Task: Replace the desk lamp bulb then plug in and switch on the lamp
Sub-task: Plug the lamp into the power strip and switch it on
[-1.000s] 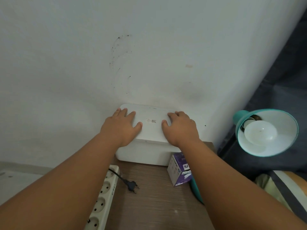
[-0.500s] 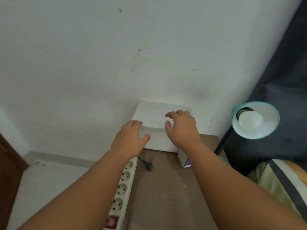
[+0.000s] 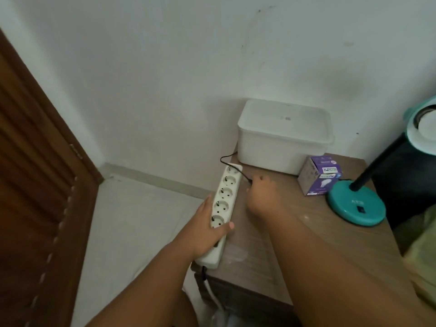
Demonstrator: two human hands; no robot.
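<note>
A white power strip (image 3: 225, 192) with several sockets lies along the left edge of the wooden table (image 3: 295, 232). My left hand (image 3: 210, 227) grips its near part, thumb across the top. My right hand (image 3: 262, 190) is closed over the lamp's black plug, which is hidden under the fingers; its black cord (image 3: 233, 165) loops back past the strip's far end. The teal desk lamp stands at the right, its round base (image 3: 356, 206) on the table and its shade (image 3: 422, 128) with a white bulb (image 3: 428, 125) at the frame's edge.
A white lidded box (image 3: 283, 138) sits against the wall at the back of the table. A purple bulb carton (image 3: 318, 177) stands between the box and the lamp base. A brown wooden door (image 3: 35, 185) is at left, with pale floor below.
Both hands left the white box's lid and came back toward me. The left took hold of the power strip, the right closed on the plug. The view swung left and down.
</note>
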